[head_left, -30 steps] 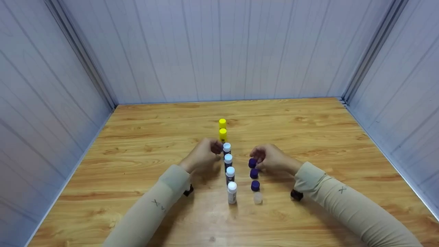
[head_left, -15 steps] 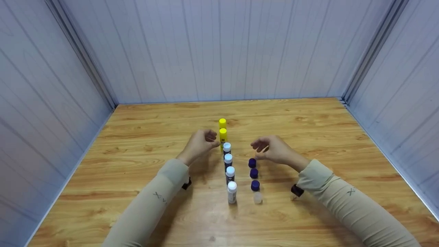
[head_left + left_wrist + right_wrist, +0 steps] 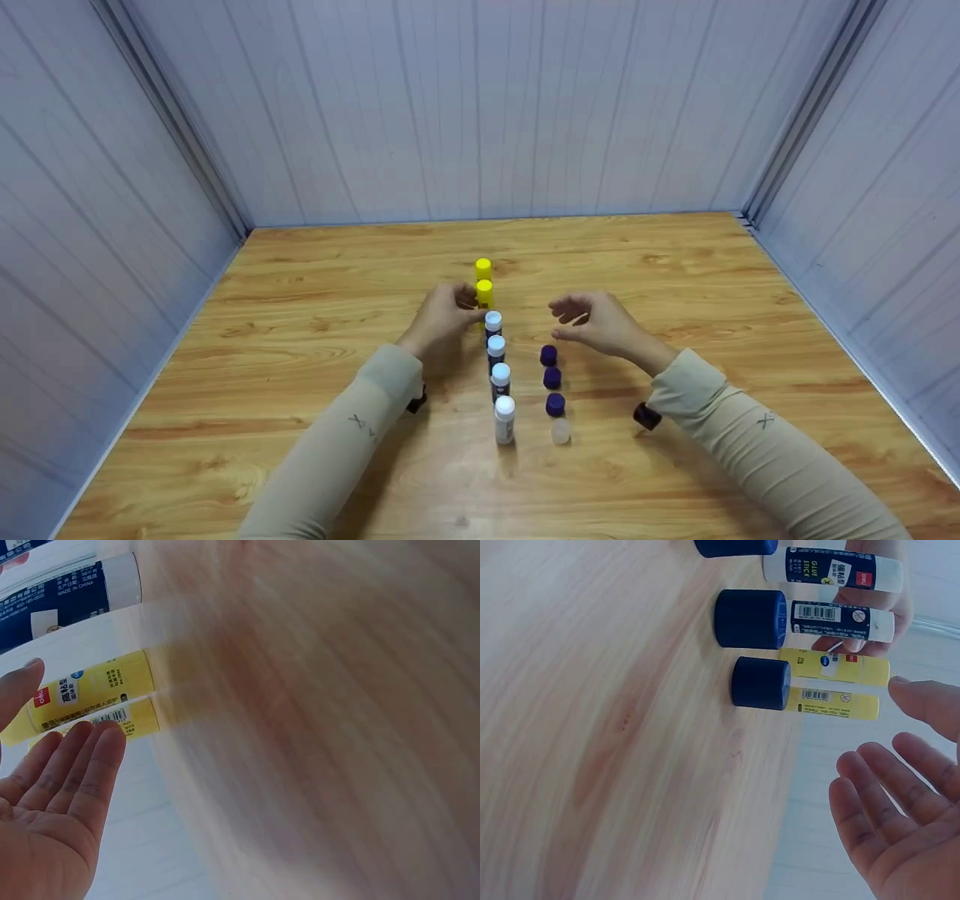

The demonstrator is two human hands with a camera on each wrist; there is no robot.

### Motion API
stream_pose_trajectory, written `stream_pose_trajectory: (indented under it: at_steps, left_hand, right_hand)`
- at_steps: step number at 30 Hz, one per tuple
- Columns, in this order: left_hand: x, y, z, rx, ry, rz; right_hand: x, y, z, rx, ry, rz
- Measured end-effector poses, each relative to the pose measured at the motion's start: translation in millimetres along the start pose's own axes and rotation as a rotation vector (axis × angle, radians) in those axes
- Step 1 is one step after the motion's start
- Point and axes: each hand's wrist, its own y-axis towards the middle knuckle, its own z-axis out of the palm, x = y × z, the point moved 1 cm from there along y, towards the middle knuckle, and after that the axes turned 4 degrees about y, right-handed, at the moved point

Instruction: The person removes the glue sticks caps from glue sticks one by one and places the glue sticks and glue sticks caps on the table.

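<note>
A row of glue sticks stands upright along the middle of the table. At the far end are two yellow glue sticks, the nearer yellow one [image 3: 484, 292] beside my left hand [image 3: 444, 319]. The left thumb and straight fingers spread around that yellow glue stick [image 3: 97, 690] in the left wrist view. Nearer stand several white-topped glue sticks, including a navy-labelled one [image 3: 496, 352] and a white-bodied one [image 3: 505, 420]. My right hand [image 3: 600, 322] hovers with parted, loosely bent fingers, holding nothing, just beyond the farthest dark blue cap [image 3: 548, 355].
Right of the glue sticks, more dark blue caps [image 3: 555, 405] and one translucent cap [image 3: 560, 431] form a parallel row on the wooden table [image 3: 712, 300]. White panel walls [image 3: 480, 112] enclose the table at the back and both sides.
My left hand has moved farther forward, from the farthest white-topped glue stick to the nearer yellow one. My right hand has lifted off the farthest blue cap and moved forward.
</note>
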Motion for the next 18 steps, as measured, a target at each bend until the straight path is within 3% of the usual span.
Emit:
stream_pose_trajectory:
  at_steps: [2,11,18]
  left_hand:
    - [-0.1,0.8,0.9,0.0,-0.001,0.012]
    - [-2.9,6.3,7.3,0.004,-0.008,-0.061]
    - [-3.5,7.7,9.1,0.028,-0.033,-0.063]
  right_hand:
    - [1.2,0.0,0.0,-0.011,0.005,0.003]
    - [-0.2,0.1,-0.3,-0.02,0.034,0.011]
    - [-1.5,0.4,-1.3,-0.023,0.043,0.019]
